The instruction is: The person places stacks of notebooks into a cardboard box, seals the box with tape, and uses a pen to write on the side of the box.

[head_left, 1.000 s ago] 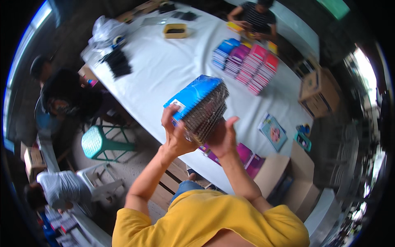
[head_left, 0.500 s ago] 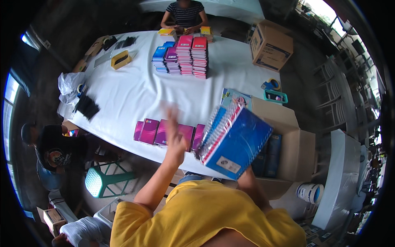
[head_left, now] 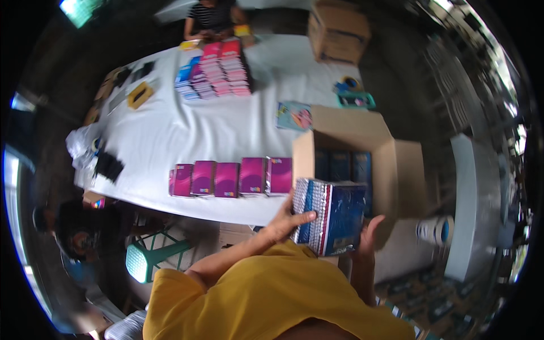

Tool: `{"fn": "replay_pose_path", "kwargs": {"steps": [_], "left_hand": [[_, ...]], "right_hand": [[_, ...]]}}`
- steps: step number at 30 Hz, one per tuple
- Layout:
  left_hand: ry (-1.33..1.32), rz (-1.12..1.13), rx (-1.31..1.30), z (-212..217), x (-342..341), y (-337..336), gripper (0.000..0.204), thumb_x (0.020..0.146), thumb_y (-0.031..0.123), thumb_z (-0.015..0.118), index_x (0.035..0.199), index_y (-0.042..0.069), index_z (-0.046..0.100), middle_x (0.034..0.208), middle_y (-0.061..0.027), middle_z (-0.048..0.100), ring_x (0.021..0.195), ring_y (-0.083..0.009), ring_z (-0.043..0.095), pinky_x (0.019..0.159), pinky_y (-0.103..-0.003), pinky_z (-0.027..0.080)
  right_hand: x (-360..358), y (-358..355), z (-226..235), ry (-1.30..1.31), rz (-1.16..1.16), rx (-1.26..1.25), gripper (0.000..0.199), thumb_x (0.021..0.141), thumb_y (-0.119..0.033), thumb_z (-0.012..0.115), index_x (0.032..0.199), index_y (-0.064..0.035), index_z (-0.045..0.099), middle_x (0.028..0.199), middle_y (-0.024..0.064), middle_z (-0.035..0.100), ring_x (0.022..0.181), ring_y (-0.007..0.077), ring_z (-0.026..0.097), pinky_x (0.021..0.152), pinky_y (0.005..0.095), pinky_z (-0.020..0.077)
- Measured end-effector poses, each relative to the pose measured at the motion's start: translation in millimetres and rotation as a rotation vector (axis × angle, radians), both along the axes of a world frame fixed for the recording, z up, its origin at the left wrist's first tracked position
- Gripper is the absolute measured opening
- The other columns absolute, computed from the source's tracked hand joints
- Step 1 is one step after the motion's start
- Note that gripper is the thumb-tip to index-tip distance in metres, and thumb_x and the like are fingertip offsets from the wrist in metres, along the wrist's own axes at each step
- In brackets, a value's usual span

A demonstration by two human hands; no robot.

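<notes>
— What have you got there?
— My left hand (head_left: pixel 286 221) and right hand (head_left: pixel 367 235) are clamped on either side of a stack of blue spiral notebooks (head_left: pixel 331 216), held at the open cardboard box (head_left: pixel 362 136).
— And beyond?
— A row of magenta notebooks (head_left: pixel 232 178) on the white table (head_left: pixel 170 130), more piles (head_left: pixel 215 71) farther back.

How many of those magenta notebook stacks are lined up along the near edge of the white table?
5: a row of magenta stacks on the white table, from the left end to the one beside the cardboard box. Others may be hidden.
</notes>
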State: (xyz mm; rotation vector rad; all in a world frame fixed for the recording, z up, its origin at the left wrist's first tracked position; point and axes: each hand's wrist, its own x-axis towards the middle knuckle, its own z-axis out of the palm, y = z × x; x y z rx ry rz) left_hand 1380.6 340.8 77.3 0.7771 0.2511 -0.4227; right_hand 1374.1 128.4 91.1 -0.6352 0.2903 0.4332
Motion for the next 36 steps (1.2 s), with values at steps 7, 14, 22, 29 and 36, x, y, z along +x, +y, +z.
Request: {"fn": "replay_pose_path", "kwargs": {"steps": [7, 14, 22, 29, 36], "left_hand": [[0.141, 0.086, -0.025, -11, -11, 5, 0.069, 0.079, 0.019, 0.071, 0.136, 0.005, 0.036, 0.117, -0.0144, 0.055, 0.106, -0.0272, 0.058, 0.091, -0.039, 0.051], [0.263, 0.454, -0.121, -61, -63, 92, 0.04, 0.09, 0.024, 0.055, 0.124, 0.004, 0.049, 0.112, -0.0129, 0.062, 0.099, -0.0263, 0.064, 0.085, -0.04, 0.055], [0.215, 0.433, -0.486, -53, -72, 80, 0.048, 0.09, 0.034, 0.055, 0.121, -0.003, 0.056, 0.111, -0.0172, 0.067, 0.095, -0.0281, 0.067, 0.09, -0.043, 0.052], [0.085, 0.438, -0.283, -54, -69, 65, 0.053, 0.091, 0.028, 0.058, 0.135, 0.002, 0.041, 0.126, -0.0186, 0.056, 0.109, -0.0265, 0.061, 0.092, -0.037, 0.052], [-0.739, 0.038, 1.065, -28, -26, -16, 0.114, 0.076, 0.051, 0.075, 0.154, 0.014, 0.001, 0.156, -0.0248, 0.002, 0.143, -0.0411, 0.014, 0.114, -0.048, 0.018]], "right_hand": [[19, -68, -41, 0.164, -0.123, -0.527, 0.044, 0.081, -0.019, 0.075, 0.118, -0.0012, 0.057, 0.102, 0.0075, 0.065, 0.086, 0.0184, 0.065, 0.076, 0.0323, 0.0547], [123, -104, -89, -0.106, -0.091, -0.886, 0.048, 0.078, -0.025, 0.078, 0.113, 0.0025, 0.06, 0.101, 0.0106, 0.066, 0.083, 0.0195, 0.067, 0.072, 0.0307, 0.0552], [210, -8, -270, -0.546, 0.313, -2.091, 0.079, 0.081, -0.052, 0.07, 0.133, 0.0046, 0.048, 0.116, 0.0253, 0.061, 0.101, 0.04, 0.061, 0.087, 0.0469, 0.05], [105, 41, -51, -0.437, 0.578, -0.699, 0.088, 0.083, -0.051, 0.07, 0.146, -0.0031, 0.031, 0.128, 0.0155, 0.05, 0.118, 0.0254, 0.049, 0.097, 0.0377, 0.0414], [83, -15, -52, -0.335, 0.005, -0.727, 0.064, 0.077, -0.017, 0.079, 0.129, -0.0046, 0.044, 0.114, 0.0096, 0.058, 0.105, 0.0213, 0.058, 0.09, 0.0349, 0.0491]]}}
